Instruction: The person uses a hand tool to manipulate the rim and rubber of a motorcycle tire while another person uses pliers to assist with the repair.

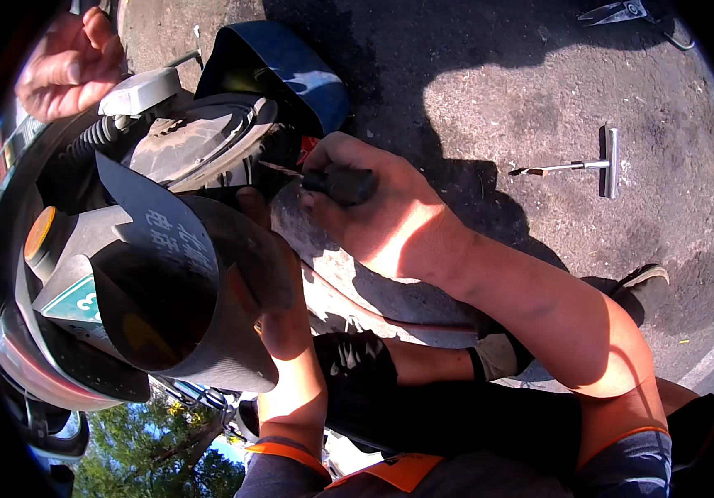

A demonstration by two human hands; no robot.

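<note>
One screwdriver (345,184) we are clenching mid-frame in our right hand (386,207) is pointing at the dusty round part (176,143), upper left, work seemingly unfinished, the grip of our left hand (282,274) too shadowed to tell.

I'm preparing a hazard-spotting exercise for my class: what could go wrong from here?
The black-handled tool in the right hand might slip into the left hand, whose fingers show close to its tip. The curled grey flap could spring back against the left forearm beside it. The T-handled tool lying loose on the ground might trip someone.
</note>
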